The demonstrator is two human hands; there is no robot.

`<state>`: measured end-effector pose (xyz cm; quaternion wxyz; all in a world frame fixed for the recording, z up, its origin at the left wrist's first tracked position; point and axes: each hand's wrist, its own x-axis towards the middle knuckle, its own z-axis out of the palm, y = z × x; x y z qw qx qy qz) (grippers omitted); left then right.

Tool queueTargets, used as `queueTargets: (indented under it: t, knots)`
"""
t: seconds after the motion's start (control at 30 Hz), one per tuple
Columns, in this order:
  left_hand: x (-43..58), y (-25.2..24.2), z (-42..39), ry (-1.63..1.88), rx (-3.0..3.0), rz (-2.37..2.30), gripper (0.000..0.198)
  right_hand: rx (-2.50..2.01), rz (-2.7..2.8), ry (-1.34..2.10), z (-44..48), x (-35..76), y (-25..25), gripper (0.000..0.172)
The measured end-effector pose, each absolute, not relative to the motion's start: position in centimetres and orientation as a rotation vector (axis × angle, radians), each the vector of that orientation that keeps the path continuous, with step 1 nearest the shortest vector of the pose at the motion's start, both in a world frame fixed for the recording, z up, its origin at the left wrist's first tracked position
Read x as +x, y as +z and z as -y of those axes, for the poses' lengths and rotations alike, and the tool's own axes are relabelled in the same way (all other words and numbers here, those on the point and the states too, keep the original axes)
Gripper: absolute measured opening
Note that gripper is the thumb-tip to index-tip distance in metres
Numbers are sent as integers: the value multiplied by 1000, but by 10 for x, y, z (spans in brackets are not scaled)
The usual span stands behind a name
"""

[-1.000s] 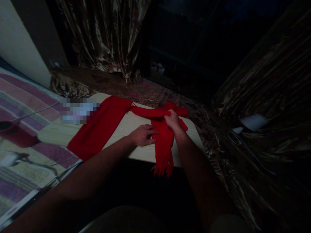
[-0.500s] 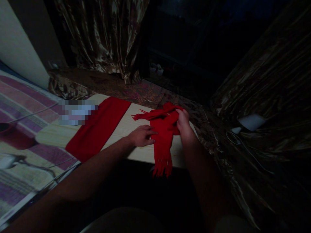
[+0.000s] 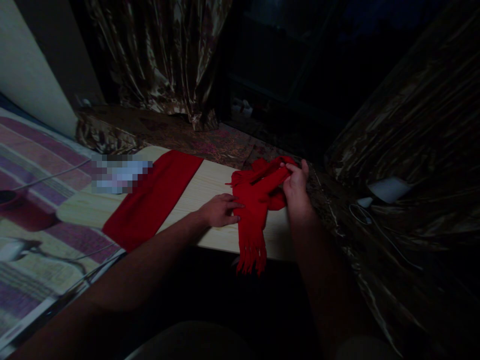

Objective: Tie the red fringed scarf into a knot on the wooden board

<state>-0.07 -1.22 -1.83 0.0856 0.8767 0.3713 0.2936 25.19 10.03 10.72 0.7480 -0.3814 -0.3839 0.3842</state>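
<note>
A red scarf (image 3: pixel 252 212) with a fringed end lies bunched on the right part of a pale wooden board (image 3: pixel 210 182). Its fringe hangs over the board's near edge. My left hand (image 3: pixel 221 210) lies flat with fingers out, the tips resting on the scarf's left border. At the right, my right hand (image 3: pixel 296 180) pinches a fold of the scarf and lifts it slightly, with some fingers raised. Further left, a folded red cloth (image 3: pixel 155 197) lies flat across the board, apart from both hands.
A blurred-out object (image 3: pixel 120 175) sits at the board's left. Beside it is a striped bedspread (image 3: pixel 22 155) with a red container (image 3: pixel 28 212) and cables. Patterned curtains (image 3: pixel 157 55) hang behind. A white device (image 3: pixel 390 189) with a cord lies at the right.
My right hand has moved right, drawing the scarf's upper fold with it. The far fringe has pulled in from the left. My left hand has stayed in place.
</note>
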Motion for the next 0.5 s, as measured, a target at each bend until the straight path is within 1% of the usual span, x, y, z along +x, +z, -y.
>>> queueTargets:
  t: [0.07, 0.13, 0.2, 0.3, 0.4, 0.5]
  knots:
    - [-1, -19, 12, 877, 2610, -1112, 54, -844, 912, 744, -108, 264, 110, 79]
    - [-1, -20, 12, 876, 2608, -1113, 54, -856, 982, 627, -116, 277, 113, 84]
    - [-1, -19, 12, 872, 2612, -1111, 54, -863, 1016, 542, -121, 290, 115, 85]
    - [-1, -18, 12, 870, 2621, -1110, 55, -885, 963, 523, -123, 304, 118, 82]
    - [0, -17, 13, 867, 2632, -1133, 55, -988, 907, 617, -120, 306, 115, 80]
    - [1, -16, 14, 860, 2622, -1166, 56, -1139, 947, 718, -115, 297, 103, 83]
